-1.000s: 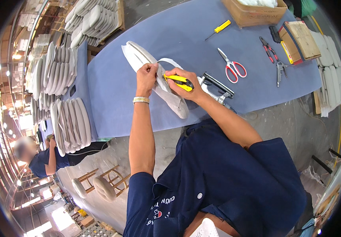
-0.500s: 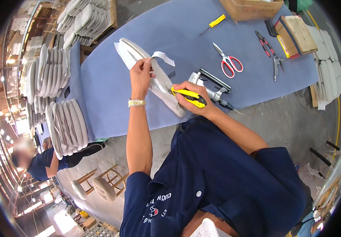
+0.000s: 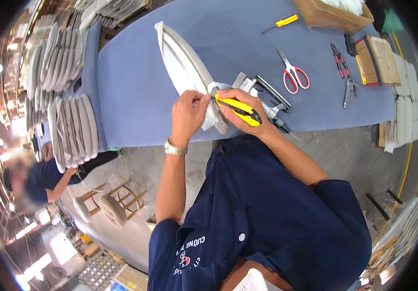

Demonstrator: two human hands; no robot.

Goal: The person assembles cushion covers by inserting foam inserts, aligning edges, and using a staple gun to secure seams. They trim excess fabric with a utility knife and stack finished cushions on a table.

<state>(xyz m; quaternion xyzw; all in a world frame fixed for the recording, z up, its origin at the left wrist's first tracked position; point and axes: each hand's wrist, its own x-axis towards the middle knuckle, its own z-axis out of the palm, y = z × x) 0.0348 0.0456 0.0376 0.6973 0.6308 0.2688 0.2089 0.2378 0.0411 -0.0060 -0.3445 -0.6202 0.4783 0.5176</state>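
Note:
A long grey seat pad (image 3: pixel 189 51) with white backing fabric (image 3: pixel 180 68) lies slantwise on the blue-covered table (image 3: pixel 126 87), its near end by the table's front edge. My left hand (image 3: pixel 188 115), with a metal-banded watch on the wrist, is closed in a pinch on the white fabric near that end. In my right hand (image 3: pixel 250 104) is a yellow and black utility knife (image 3: pixel 242 111), its front end against the pad's edge beside my left fingers. The blade cannot be made out. Just beyond my right hand lies a silver air staple gun (image 3: pixel 269 94).
Red-handled scissors (image 3: pixel 293 77), a yellow screwdriver (image 3: pixel 286 21), pliers (image 3: pixel 339 63) and an air blow gun (image 3: pixel 349 89) lie to the right. A cardboard box (image 3: pixel 332 17) stands behind. At left are stacked grey pads (image 3: pixel 73 131), stools (image 3: pixel 113 211) and a co-worker (image 3: pixel 49 177).
My left hand has come nearer along the pad, beside the knife; the curled white strip no longer sticks out from it. The pad has turned more upright in view, which has shifted right.

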